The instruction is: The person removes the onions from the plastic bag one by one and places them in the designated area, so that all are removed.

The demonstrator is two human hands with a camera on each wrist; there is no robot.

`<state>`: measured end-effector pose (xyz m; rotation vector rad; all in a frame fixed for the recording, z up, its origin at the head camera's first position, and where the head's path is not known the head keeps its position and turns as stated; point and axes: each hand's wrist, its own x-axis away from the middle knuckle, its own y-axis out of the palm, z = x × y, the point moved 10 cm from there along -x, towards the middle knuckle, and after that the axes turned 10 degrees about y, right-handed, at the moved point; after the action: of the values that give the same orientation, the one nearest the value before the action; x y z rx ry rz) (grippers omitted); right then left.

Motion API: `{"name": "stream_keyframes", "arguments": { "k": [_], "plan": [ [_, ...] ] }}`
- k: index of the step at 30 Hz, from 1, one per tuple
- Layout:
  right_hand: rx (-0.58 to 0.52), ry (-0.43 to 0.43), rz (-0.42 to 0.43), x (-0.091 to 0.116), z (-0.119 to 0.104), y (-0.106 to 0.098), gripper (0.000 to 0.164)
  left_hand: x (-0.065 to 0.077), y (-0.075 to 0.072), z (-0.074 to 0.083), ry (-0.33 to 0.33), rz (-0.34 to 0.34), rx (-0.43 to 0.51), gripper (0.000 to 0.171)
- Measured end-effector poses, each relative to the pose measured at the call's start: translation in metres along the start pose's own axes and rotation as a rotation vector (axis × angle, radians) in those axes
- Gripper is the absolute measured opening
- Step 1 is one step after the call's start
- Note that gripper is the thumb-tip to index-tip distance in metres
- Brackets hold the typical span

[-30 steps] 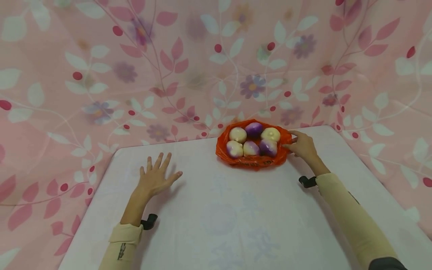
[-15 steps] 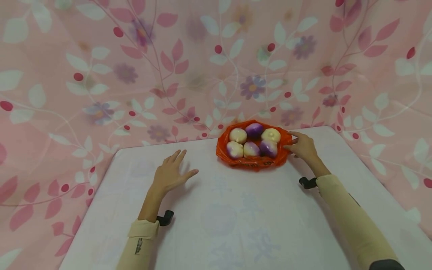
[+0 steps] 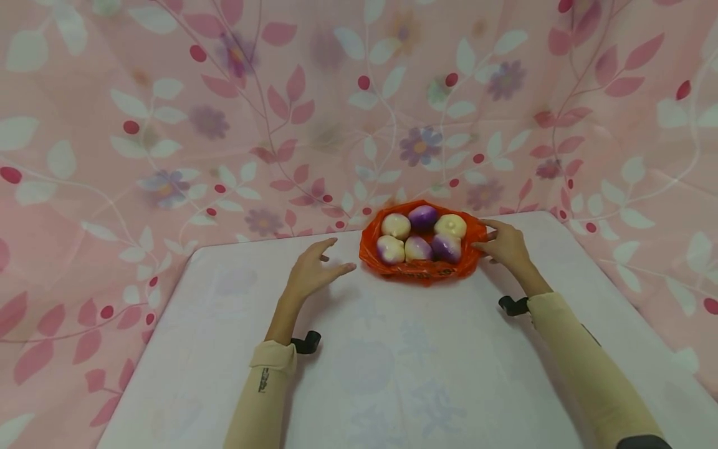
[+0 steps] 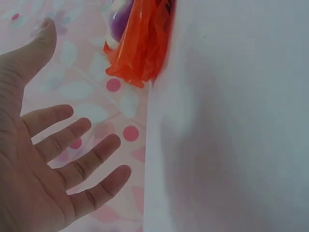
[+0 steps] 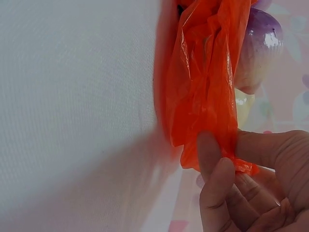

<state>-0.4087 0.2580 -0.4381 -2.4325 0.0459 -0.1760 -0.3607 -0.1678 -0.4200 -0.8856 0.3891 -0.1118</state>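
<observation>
A red plastic bag (image 3: 417, 269) lies at the back of the table, its mouth spread wide. Inside sit several glossy round vegetables, like turnips; one is deep purple (image 3: 423, 217), another cream (image 3: 450, 225), others mixed. My right hand (image 3: 506, 247) pinches the bag's right edge between thumb and fingers; the right wrist view shows the gathered plastic (image 5: 203, 92) between them. My left hand (image 3: 311, 271) hovers left of the bag, fingers parted and empty. In the left wrist view its spread fingers (image 4: 99, 157) stand apart from the bag's left side (image 4: 140, 53).
A white cloth-covered table (image 3: 364, 362) stretches in front of the bag. Its far edge meets a pink floral curtain (image 3: 336, 125) right behind the bag. A black wrist mount (image 3: 306, 342) sits on the left forearm, another black mount (image 3: 513, 305) on the right.
My left hand has moved right and slightly forward, closer to the bag, turning from palm-down to more sideways. The right hand keeps its pinch on the bag, which stays in place.
</observation>
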Motion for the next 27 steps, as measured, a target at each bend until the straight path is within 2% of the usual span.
{"name": "stream_keyframes", "arguments": {
  "k": [6, 12, 17, 21, 27],
  "plan": [
    [-0.006, -0.013, 0.001, 0.001, -0.002, -0.001, 0.066, -0.018, 0.013, 0.017, 0.062, 0.009, 0.08, 0.083],
    [-0.017, -0.013, 0.002, 0.002, -0.002, 0.0, 0.065, -0.037, 0.028, 0.039, 0.119, -0.009, 0.165, 0.081],
    [-0.017, -0.008, 0.003, 0.003, -0.001, 0.0, 0.066, -0.049, 0.04, 0.049, 0.097, -0.007, 0.178, 0.076],
    [-0.015, 0.0, 0.007, 0.002, 0.002, -0.001, 0.066, -0.057, 0.049, 0.053, 0.057, -0.021, 0.148, 0.074],
    [-0.021, 0.005, 0.003, 0.001, 0.002, -0.001, 0.067, -0.066, 0.061, 0.06, 0.05, -0.026, 0.116, 0.069]
  ]
}}
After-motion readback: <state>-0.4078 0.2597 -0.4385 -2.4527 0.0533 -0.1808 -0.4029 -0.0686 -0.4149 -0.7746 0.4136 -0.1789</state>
